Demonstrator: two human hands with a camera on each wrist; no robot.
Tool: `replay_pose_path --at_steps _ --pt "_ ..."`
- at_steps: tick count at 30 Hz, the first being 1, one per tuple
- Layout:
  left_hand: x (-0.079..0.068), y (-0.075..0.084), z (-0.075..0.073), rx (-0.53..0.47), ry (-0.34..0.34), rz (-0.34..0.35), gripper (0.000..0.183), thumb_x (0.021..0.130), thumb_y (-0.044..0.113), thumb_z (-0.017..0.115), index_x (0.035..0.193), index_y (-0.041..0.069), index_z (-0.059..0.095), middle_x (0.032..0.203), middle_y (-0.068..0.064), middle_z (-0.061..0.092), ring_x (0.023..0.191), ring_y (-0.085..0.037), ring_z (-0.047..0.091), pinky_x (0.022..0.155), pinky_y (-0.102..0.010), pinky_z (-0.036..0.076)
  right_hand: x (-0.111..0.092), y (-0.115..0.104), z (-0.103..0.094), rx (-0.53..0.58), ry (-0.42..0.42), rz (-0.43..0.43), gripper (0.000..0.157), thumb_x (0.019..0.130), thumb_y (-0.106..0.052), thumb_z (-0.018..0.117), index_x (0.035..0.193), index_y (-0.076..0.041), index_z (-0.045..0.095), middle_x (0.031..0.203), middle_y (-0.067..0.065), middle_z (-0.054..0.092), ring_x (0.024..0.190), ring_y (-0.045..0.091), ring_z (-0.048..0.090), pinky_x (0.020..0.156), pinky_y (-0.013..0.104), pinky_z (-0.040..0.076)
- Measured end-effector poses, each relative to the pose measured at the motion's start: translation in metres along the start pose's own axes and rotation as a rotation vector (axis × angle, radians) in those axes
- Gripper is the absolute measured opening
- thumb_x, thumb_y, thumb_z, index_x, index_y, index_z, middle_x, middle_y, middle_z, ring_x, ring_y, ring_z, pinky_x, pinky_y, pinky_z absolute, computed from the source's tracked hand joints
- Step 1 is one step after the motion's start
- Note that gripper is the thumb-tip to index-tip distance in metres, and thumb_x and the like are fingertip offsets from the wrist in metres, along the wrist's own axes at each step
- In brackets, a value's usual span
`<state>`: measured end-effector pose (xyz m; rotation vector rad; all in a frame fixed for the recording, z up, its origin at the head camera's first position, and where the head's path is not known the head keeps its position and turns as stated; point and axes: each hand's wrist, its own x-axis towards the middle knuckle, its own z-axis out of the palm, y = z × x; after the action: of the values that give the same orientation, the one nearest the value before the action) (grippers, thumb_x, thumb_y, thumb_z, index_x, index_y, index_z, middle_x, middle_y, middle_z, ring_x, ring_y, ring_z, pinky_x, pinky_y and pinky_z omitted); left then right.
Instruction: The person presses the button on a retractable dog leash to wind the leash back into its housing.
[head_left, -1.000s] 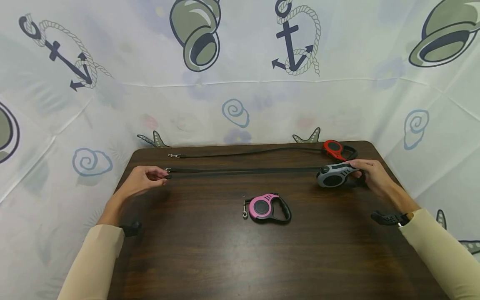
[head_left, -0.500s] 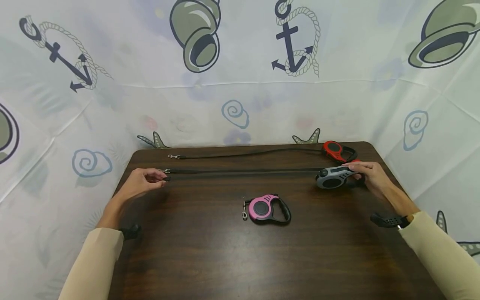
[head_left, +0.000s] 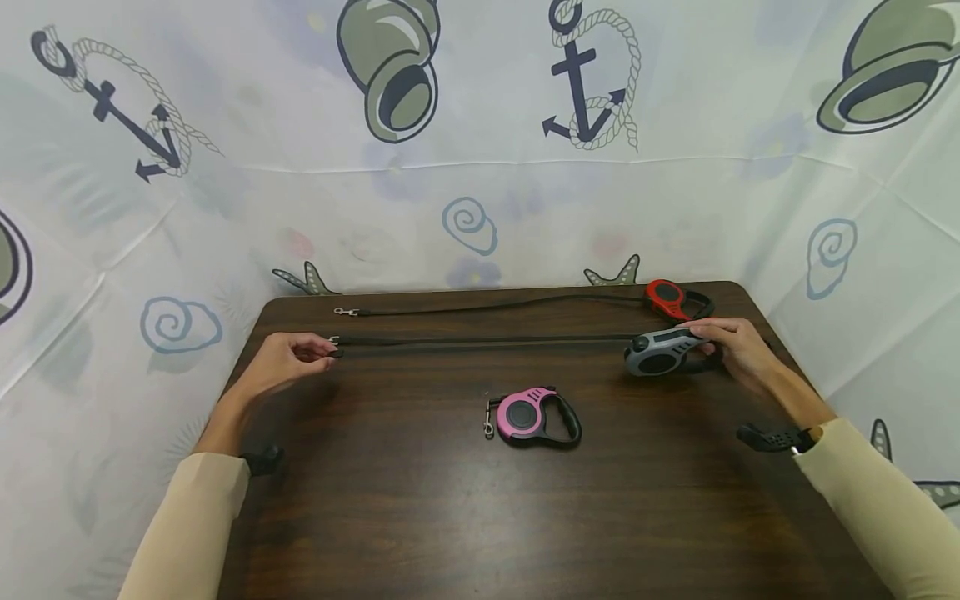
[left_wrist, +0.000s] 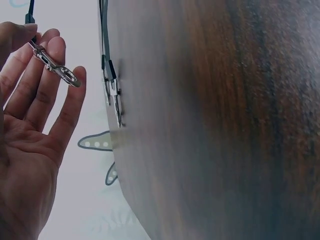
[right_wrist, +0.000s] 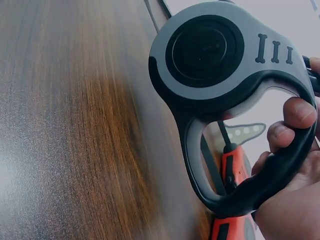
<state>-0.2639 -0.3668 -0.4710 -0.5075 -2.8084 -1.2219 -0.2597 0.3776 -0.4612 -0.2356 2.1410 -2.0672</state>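
Webbing [head_left: 480,340] of the grey retractable dog leash [head_left: 658,353] stretches over the bench [head_left: 375,500]; my left grip [head_left: 288,360] pinches it beside the snap hook [left_wrist: 54,65], my right grip [head_left: 738,348] curls round the handle [right_wrist: 290,160]. I expect stiff, light casing [right_wrist: 207,55], limp webbing; both ends suit holding.

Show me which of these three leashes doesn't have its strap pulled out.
The pink leash: its clip lies close beside it, while the grey leash and red leash each have a long black strap stretched out.

The right hand [head_left: 741,350] is bringing the grey leash case [head_left: 655,353] a bit nearer the left hand [head_left: 283,361], though it's hard to see.
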Motion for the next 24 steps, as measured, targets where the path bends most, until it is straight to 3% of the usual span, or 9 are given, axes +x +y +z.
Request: replay_pose_path --at_steps 2,5,11,18,24 --pt "0.000 0.002 0.000 0.002 -0.003 -0.004 0.016 0.091 0.003 0.081 0.106 0.000 0.079 0.094 -0.013 0.079 0.077 -0.006 0.072 0.070 -0.016 0.056 0.000 0.001 0.001 -0.028 -0.005 0.006 0.026 0.108 -0.008 0.061 0.125 0.007 0.073 0.091 -0.004 0.068 0.081 0.019 0.047 0.081 0.032 0.035" --pt "0.001 0.003 0.001 0.001 -0.001 0.000 0.016 0.091 0.004 0.082 0.106 0.000 0.079 0.093 -0.013 0.079 0.077 -0.007 0.072 0.070 -0.016 0.056 0.001 0.000 0.004 -0.112 0.005 0.035 0.026 0.105 -0.008 0.065 0.129 0.002 0.073 0.093 -0.007 0.068 0.085 0.018 0.050 0.080 0.032 0.039" --pt "0.002 0.009 0.002 -0.010 -0.006 0.020 0.015 0.090 0.004 0.083 0.105 0.001 0.079 0.092 -0.014 0.079 0.075 -0.007 0.072 0.068 -0.017 0.056 0.000 -0.003 0.013 -0.171 0.002 0.075 0.036 0.100 -0.005 0.073 0.135 0.002 0.069 0.109 -0.007 0.074 0.093 0.012 0.063 0.082 0.029 0.053" --pt "0.005 0.013 0.003 0.001 0.004 0.052 0.015 0.089 0.005 0.083 0.104 0.003 0.080 0.091 -0.010 0.079 0.075 -0.006 0.072 0.069 -0.016 0.056 -0.001 -0.007 0.019 -0.170 -0.025 0.064 0.039 0.099 -0.002 0.073 0.137 0.002 0.067 0.111 -0.006 0.075 0.094 0.012 0.067 0.084 0.028 0.054" --pt "0.006 0.022 0.005 0.007 0.001 0.070 0.014 0.090 0.005 0.083 0.103 0.003 0.080 0.091 -0.011 0.078 0.075 -0.009 0.071 0.069 -0.017 0.056 0.000 -0.012 0.026 -0.225 -0.017 0.072 0.039 0.099 -0.009 0.075 0.137 -0.002 0.068 0.106 -0.009 0.076 0.095 0.013 0.066 0.087 0.032 0.048"
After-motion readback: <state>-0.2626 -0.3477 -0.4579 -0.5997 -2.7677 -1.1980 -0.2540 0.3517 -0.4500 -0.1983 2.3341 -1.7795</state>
